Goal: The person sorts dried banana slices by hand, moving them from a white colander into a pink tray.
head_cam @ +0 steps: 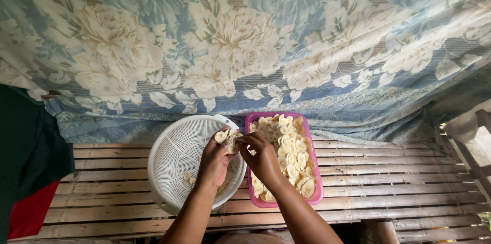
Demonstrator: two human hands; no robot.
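Note:
My left hand [214, 161] holds a small stack of pale banana slices [228, 138] above the right rim of a round white plastic colander [171, 159]. My right hand [262, 155] meets it from the right, its fingertips pinching the same stack. A few slices lie in the bottom of the colander. Just right of it stands a pink rectangular tray [317, 185] piled with several more pale slices [292, 152]. Both hands hover over the gap between colander and tray.
Colander and tray rest on a bench of bamboo slats [388, 182]. A blue floral cloth [245, 44] hangs behind it. Dark green and red fabric [28, 172] lies at the left edge. A wooden frame [473, 142] stands at the right.

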